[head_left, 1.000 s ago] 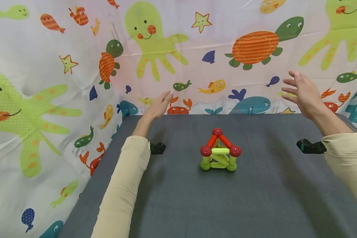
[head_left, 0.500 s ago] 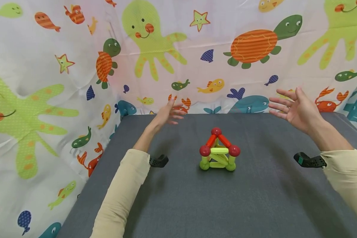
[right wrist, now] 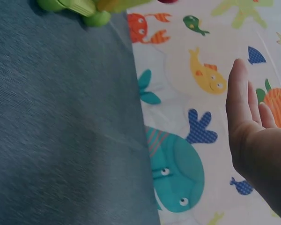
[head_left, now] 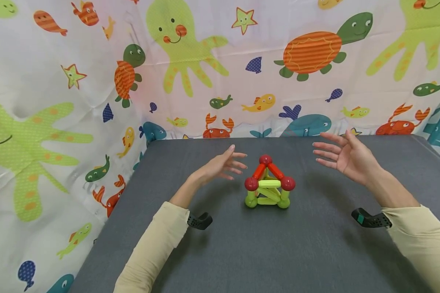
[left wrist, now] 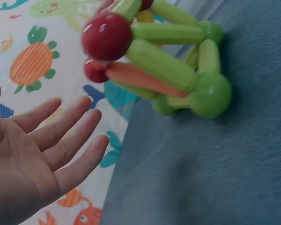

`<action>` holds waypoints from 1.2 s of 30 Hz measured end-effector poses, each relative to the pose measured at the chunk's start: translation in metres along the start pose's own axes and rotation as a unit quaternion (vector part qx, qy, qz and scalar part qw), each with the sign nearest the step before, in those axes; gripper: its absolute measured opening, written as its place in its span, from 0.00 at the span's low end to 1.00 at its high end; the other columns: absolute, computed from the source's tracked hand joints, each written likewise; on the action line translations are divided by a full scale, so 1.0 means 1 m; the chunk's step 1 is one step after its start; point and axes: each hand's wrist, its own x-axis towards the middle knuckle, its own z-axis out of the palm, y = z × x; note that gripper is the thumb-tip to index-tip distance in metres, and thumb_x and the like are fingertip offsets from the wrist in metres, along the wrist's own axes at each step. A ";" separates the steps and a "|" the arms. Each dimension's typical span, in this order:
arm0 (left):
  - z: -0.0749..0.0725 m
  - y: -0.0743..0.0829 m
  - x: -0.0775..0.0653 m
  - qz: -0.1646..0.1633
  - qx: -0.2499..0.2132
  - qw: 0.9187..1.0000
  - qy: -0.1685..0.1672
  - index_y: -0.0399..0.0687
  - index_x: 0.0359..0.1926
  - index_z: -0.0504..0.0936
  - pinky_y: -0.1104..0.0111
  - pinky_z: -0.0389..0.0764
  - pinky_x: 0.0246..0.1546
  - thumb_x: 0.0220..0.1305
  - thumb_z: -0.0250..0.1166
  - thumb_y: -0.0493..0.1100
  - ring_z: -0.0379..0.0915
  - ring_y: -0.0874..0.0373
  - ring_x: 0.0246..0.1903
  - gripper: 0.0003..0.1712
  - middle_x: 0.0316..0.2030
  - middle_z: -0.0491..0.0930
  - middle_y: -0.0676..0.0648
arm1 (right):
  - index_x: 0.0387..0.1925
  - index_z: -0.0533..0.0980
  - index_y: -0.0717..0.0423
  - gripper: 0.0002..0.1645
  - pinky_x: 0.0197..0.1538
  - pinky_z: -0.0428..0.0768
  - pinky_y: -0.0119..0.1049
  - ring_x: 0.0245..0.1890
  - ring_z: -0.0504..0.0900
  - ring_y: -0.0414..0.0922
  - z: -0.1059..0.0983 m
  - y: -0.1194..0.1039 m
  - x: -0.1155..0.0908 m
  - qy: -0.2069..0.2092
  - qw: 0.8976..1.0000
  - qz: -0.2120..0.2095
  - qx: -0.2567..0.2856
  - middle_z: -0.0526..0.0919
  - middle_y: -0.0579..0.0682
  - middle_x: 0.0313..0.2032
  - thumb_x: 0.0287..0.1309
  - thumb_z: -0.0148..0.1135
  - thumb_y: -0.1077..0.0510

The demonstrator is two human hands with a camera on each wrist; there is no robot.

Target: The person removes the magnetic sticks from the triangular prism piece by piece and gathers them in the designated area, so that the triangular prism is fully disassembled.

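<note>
A construction of balls and rods (head_left: 269, 184) stands on the desk (head_left: 278, 252), near the middle of the head view. Three red balls (head_left: 288, 183) form a triangle in it: two red rods (head_left: 276, 171) run from the far ball to the two nearer ones, and a light green rod joins those two. Below each nearer red ball a short green rod leads down to a green ball (head_left: 284, 202), and another rod links the two green balls along the bottom. A slanting green rod shows between them.

The left hand (head_left: 221, 165) is just beside the construction on its left, fingers extended and slightly spread, holding nothing; the left wrist view shows a gap between fingertips and balls. The right hand (head_left: 348, 158) is farther off on the other side, empty too, its palm turned inward and its fingers reaching out a little apart.

Cream sleeves (head_left: 152, 248) cover both forearms, and a dark device (head_left: 201, 221) sits at each wrist. Beyond the grey desk hangs a white cloth (head_left: 212, 20) printed with sea animals, among them an octopus (head_left: 177, 44), an orange turtle (head_left: 311, 53) and a blue whale (head_left: 309, 124).
</note>
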 end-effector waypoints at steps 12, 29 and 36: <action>0.034 -0.021 -0.010 0.003 -0.030 1.000 0.008 0.42 0.70 0.62 0.58 0.77 0.47 0.74 0.33 0.62 0.72 0.48 0.54 0.37 0.57 0.74 0.39 | 0.64 0.68 0.57 0.36 0.59 0.69 0.49 0.58 0.73 0.55 -0.003 0.043 -0.002 -0.074 0.996 0.059 -0.006 0.74 0.61 0.58 0.74 0.24 0.41; 0.062 -0.033 -0.017 0.102 0.016 0.992 0.073 0.51 0.65 0.70 0.63 0.76 0.46 0.63 0.65 0.41 0.74 0.57 0.48 0.29 0.50 0.77 0.47 | 0.63 0.69 0.53 0.32 0.58 0.70 0.48 0.56 0.74 0.50 0.018 0.071 -0.004 -0.068 0.990 0.113 -0.046 0.73 0.55 0.56 0.76 0.23 0.47; 0.065 -0.036 -0.017 0.119 0.012 0.988 0.096 0.49 0.64 0.71 0.66 0.77 0.41 0.61 0.68 0.39 0.75 0.56 0.46 0.30 0.48 0.78 0.47 | 0.58 0.71 0.47 0.18 0.58 0.72 0.43 0.56 0.73 0.46 0.037 0.079 0.000 0.020 0.981 0.099 -0.164 0.68 0.51 0.58 0.75 0.39 0.54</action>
